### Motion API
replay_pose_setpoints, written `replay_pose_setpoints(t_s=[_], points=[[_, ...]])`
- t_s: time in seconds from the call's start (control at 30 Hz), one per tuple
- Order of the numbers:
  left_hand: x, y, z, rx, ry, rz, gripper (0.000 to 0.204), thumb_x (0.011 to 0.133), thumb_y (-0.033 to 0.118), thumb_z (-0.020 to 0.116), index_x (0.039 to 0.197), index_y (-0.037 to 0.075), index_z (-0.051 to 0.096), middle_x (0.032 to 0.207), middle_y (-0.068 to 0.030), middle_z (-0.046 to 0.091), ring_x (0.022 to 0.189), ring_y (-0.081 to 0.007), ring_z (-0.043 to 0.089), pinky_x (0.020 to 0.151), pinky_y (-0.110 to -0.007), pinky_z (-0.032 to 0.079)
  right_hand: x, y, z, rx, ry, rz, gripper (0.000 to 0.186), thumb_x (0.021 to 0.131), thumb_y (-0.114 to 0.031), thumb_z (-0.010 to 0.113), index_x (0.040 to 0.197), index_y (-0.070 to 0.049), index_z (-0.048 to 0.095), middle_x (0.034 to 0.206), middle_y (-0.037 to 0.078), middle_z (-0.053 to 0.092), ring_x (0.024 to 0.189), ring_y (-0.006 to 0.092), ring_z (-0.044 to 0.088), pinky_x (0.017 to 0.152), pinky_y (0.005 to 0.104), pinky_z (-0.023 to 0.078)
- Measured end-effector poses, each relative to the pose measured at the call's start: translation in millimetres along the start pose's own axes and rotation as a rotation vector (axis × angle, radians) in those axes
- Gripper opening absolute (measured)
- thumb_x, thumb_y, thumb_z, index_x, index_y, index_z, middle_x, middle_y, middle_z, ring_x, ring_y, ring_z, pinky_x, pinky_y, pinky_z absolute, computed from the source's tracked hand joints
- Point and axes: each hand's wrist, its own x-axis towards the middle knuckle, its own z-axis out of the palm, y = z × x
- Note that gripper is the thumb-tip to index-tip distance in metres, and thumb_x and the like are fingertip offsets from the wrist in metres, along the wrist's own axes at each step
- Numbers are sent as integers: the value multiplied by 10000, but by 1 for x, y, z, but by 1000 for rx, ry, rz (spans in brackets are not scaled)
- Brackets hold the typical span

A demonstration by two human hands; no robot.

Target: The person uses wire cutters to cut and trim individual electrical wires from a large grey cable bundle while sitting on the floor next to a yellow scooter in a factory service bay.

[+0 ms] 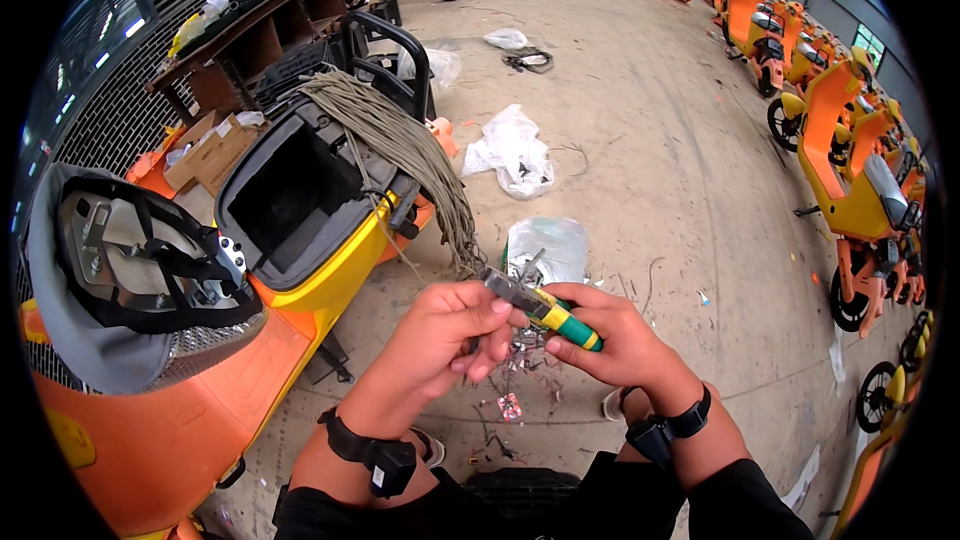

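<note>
In front of me my right hand is closed round the green and yellow handles of a pair of pliers. The dark metal head of the pliers points up and left. My left hand is closed at that head, its thumb against or just beside the metal. Whatever its fingertips may pinch is hidden or too small to make out. Beneath both hands, small scraps and wire bits lie scattered on the floor, with a clear plastic bag just beyond.
On the left stands an orange and yellow scooter with an open dark storage box. Olive-grey cord drapes over it; a grey seat lies tipped back. A white bag is on the floor. Rows of scooters line the right.
</note>
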Motion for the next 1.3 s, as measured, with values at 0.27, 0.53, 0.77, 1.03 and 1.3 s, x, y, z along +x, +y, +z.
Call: replay_pose_setpoints(t_s=[0.27,0.53,0.77,1.03,1.3], points=[[-2,-28,0,-344,-264,36,244,1034,180,585,1048,-48,672,725,-88,658,457,-130,546,416,-219,387,3,7,-3,21,-12,-162,248,886,-168,784,1053,5,723,1310,166,637,1127,356,667,957,401,537],[19,-24,7,660,370,421,171,1014,164,633,965,0,645,772,-74,688,597,-150,648,527,-282,483,0,-4,14,-41,67,195,246,889,-190,770,966,35,708,1235,202,662,980,387,690,855,403,558],[22,-33,0,1632,605,936,146,925,129,695,975,26,605,807,-131,673,681,-330,676,579,-422,537,0,-5,22,-96,99,214,259,899,-214,756,905,39,696,1206,198,675,949,400,691,828,423,564],[13,-21,7,1109,430,493,146,966,138,667,924,2,634,751,-88,691,567,-217,665,513,-358,511,-3,-2,16,-157,65,177,262,883,-209,769,944,39,711,1230,191,669,945,394,696,823,414,569],[-5,1,0,118,-27,-3,246,1026,195,620,1004,-40,688,733,-100,691,497,-129,619,397,-202,379,0,9,0,-86,18,-58,221,864,-156,791,926,34,697,1259,170,663,1009,371,698,875,400,565]])
